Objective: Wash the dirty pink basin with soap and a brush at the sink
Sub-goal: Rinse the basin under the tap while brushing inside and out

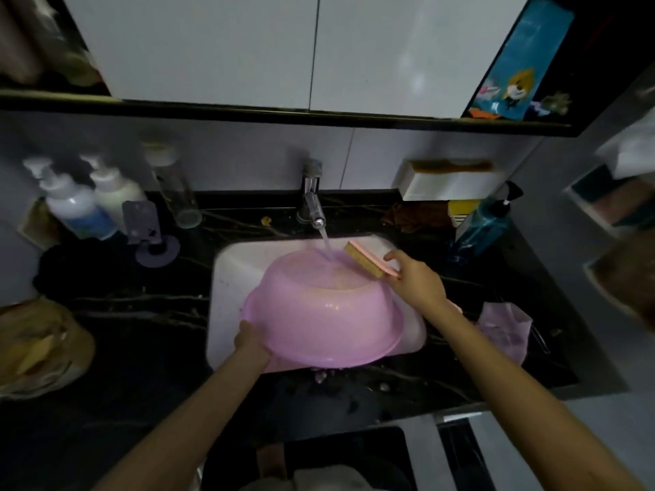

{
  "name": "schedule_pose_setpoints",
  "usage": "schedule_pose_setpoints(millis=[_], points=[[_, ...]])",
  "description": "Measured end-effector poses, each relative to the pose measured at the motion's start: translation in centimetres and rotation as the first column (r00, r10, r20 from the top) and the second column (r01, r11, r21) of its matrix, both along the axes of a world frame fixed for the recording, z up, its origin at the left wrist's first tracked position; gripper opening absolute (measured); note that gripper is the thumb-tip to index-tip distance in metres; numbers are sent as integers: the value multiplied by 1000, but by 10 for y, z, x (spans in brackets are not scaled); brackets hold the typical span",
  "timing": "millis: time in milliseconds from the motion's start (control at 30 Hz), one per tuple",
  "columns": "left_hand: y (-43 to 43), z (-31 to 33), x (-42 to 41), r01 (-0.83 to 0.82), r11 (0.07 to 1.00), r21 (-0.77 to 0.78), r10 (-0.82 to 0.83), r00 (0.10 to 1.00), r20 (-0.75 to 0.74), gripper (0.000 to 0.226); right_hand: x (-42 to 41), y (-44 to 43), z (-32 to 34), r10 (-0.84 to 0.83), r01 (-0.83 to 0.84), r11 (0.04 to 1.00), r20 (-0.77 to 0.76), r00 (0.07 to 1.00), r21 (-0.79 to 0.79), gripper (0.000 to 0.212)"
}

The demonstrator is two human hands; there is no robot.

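Scrubbing step: I am holding the pink basin [319,313] upturned in the sink [230,264] under the running tap [313,207], fingers of my left hand [253,340] gripping its near rim, those of my right hand [414,281] gripping the brush [368,258] at its base, next needing, I judge, firm strokes across the wetted bottom.

Both bare forearms reach in from the near edge toward the far side. The left hand [252,343] grips the basin [319,313] at its near-left rim. The right hand [416,283], farther and to the right, holds the brush [367,259].
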State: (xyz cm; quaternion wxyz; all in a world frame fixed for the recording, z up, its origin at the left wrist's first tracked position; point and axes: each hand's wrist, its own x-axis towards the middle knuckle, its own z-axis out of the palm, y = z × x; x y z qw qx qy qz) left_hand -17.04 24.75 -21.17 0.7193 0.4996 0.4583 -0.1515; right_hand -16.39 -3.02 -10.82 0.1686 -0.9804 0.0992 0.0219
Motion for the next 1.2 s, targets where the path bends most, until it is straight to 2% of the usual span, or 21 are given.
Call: schedule_pose_setpoints(millis=[67,133,200,267,300,367,467,500,567,600,633,667,733,767,800,900,967,1033,1100,1133,1200], points=[[10,3,3,27,999,-47,-28,1000,-9,34,4,1,-3,-24,26,999,-74,997,25,37],[18,6,10,128,989,-69,-128,992,1,35,17,2,-8,-45,47,999,-148,988,10,43],[21,16,16,263,960,-97,-253,962,105,31,28,8,-10,-48,43,999,-214,976,-26,47],[21,26,25,466,869,-166,-429,877,217,27,49,15,-16,-21,-7,996,-302,953,-94,44],[21,26,28,537,827,-163,-497,836,234,34,58,19,-17,-6,-38,992,-335,942,-123,43],[23,21,24,573,801,-173,-539,816,209,60,74,28,-23,20,-56,994,-345,938,-95,42],[21,7,26,518,846,-125,-505,855,121,102,98,45,-41,130,-110,991,-333,934,77,37],[21,6,26,537,836,-113,-525,843,119,107,96,48,-42,207,-173,977,-334,920,129,34],[18,10,27,533,841,-97,-519,844,138,87,89,41,-41,381,-327,923,-363,850,203,32],[20,12,26,526,844,-108,-517,850,97,86,87,31,-39,435,-372,899,-384,815,230,32],[22,9,28,535,837,-113,-528,845,85,103,85,19,-39,452,-385,891,-400,797,239,32],[24,8,28,553,827,-101,-549,833,70,120,86,9,-41,411,-369,911,-419,809,183,32],[29,10,30,546,836,-48,-544,837,59,132,101,5,-48,255,-276,961,-418,872,9,39],[29,8,32,540,840,-54,-537,841,66,133,108,11,-52,218,-238,971,-389,895,-4,40],[31,11,35,539,840,-63,-536,842,65,133,111,25,-53,250,-242,968,-355,901,66,37],[30,13,34,520,852,-61,-516,854,64,129,92,50,-49,522,-436,846,-317,792,306,34],[27,18,30,511,857,-66,-509,859,53,125,75,31,-41,599,-470,788,-320,734,399,36],[28,17,28,514,856,-46,-512,857,60,128,73,7,-35,562,-440,818,-356,747,370,33],[25,19,29,511,859,-39,-507,859,76,125,88,-1,-39,386,-320,921,-400,831,223,30],[25,18,31,500,865,-39,-496,865,79,116,97,7,-45,304,-258,952,-398,866,166,29],[23,19,33,477,878,-42,-474,878,62,93,99,35,-48,325,-274,942,-334,885,191,28]])
